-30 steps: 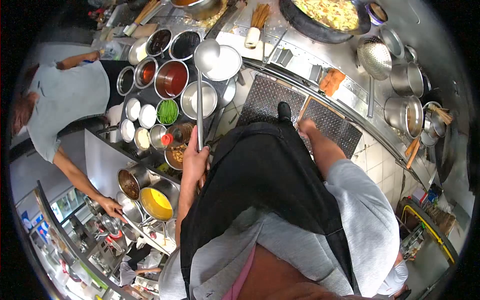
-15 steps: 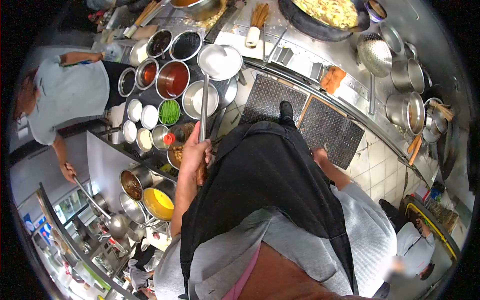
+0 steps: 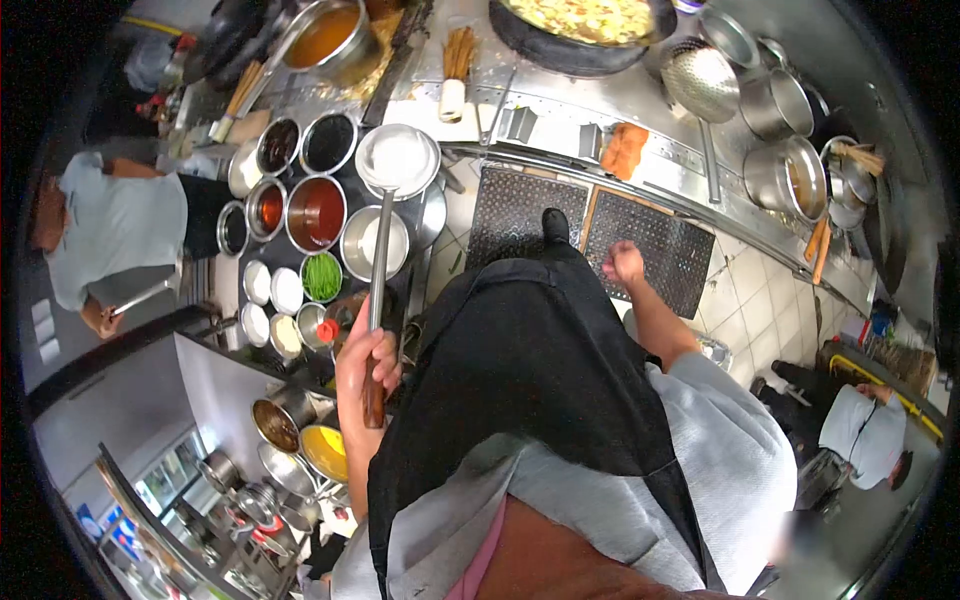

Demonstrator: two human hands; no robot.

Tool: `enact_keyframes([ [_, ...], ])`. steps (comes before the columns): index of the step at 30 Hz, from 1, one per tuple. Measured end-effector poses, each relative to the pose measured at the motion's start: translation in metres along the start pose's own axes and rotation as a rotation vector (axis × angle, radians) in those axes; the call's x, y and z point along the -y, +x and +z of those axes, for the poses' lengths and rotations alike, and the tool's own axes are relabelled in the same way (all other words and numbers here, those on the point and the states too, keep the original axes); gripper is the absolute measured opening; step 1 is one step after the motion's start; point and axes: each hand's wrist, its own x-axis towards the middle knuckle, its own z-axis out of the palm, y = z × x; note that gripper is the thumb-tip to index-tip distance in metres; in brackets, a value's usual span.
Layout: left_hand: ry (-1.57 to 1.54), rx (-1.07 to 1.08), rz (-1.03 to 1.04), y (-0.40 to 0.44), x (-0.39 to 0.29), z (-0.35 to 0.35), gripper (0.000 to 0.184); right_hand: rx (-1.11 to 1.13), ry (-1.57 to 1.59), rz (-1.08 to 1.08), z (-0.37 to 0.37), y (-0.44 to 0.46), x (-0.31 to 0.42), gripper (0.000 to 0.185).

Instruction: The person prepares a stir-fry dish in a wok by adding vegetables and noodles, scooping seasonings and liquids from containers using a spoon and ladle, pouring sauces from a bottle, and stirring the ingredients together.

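Note:
My left hand (image 3: pixel 368 362) is wrapped round the wooden end of a long metal ladle (image 3: pixel 379 262). The ladle's head lies over a metal bowl (image 3: pixel 432 163) with white contents; whether it touches them I cannot tell. Close beneath the shaft stands a pot of white stuff (image 3: pixel 376 246), and a red-capped bottle (image 3: pixel 328 330) is beside my left hand. Well away on the other side, my right hand (image 3: pixel 625 263) hangs above the black floor mat (image 3: pixel 650 250), fingers curled in and nothing visible in them.
Pots of red sauce (image 3: pixel 316 214) and chopped greens (image 3: pixel 322 277) crowd the left counter. Ahead, a large wok (image 3: pixel 575 55) of food sits on the range near an orange cloth (image 3: pixel 625 150) and a perforated strainer (image 3: pixel 701 82). A co-worker (image 3: pixel 125 220) stands at the left.
The ladle's head has shifted toward me over the bowl. My right hand has swung forward from beside the apron. The co-worker's arm and ladle at the left have drawn in, and my view has shifted.

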Motion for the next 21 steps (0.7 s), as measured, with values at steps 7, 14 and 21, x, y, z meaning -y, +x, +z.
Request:
enact_keyframes([
  [7, -0.023, 0.212, 0.001, 0.026, -0.042, 0.064, 0.069, -0.533, -0.127, -0.381, -0.020, 0.046, 0.151, 0.056],
  [14, 0.252, 0.329, 0.026, 0.139, -0.075, 0.186, 0.068, -0.364, -0.338, -0.420, -0.021, 0.114, 0.216, 0.065],
  [21, 1.290, 0.212, 0.215, 0.291, -0.065, 0.281, 0.079, -0.102, -0.258, -0.409, -0.036, 0.098, 0.238, 0.060],
])
